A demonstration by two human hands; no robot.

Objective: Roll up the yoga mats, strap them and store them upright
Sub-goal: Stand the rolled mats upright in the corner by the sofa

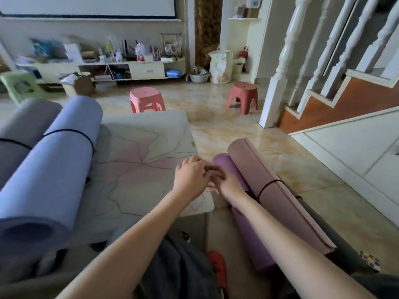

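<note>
My grip, left hand point(190, 175) and right hand point(224, 182), fingers loosely curled, pinching nothing I can make out, hovers beside the purple mat point(241, 190): light, springy foam, best clasped mid-roll.

Dim daylight, floor glare, blurred wide-angle edges

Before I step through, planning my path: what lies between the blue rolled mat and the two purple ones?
Head view: an unrolled cream mat with pink petals, both hands over its right edge.

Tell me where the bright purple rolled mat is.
In the head view, the bright purple rolled mat lies right of centre, beside the dusty pink rolled mat, its far end by the right hand.
</note>
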